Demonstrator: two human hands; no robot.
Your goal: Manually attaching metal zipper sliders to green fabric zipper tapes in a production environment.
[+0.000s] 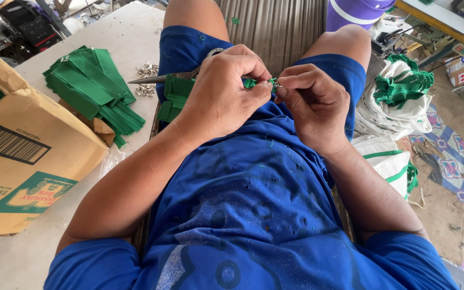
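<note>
Over the lap, beside a cardboard box (22, 161) and a stack of green strips (92, 86), the left hand (221, 91) is clenching a green strap (256, 82) and scissors (162, 78), while the right hand (312, 102) is pinching a small metal clip (276, 84) at the strap's tip.

Green fabric strips (95, 88) lie on a pale surface (119, 37), beside a brown cardboard box (25, 156) with a green label, near blue shorts (189, 48) and a purple bucket (355, 12).

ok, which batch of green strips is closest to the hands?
The small bundle on the lap, right beside the left hand. The big stack lies apart on the table, and the tangled heap on white sacks.
</note>
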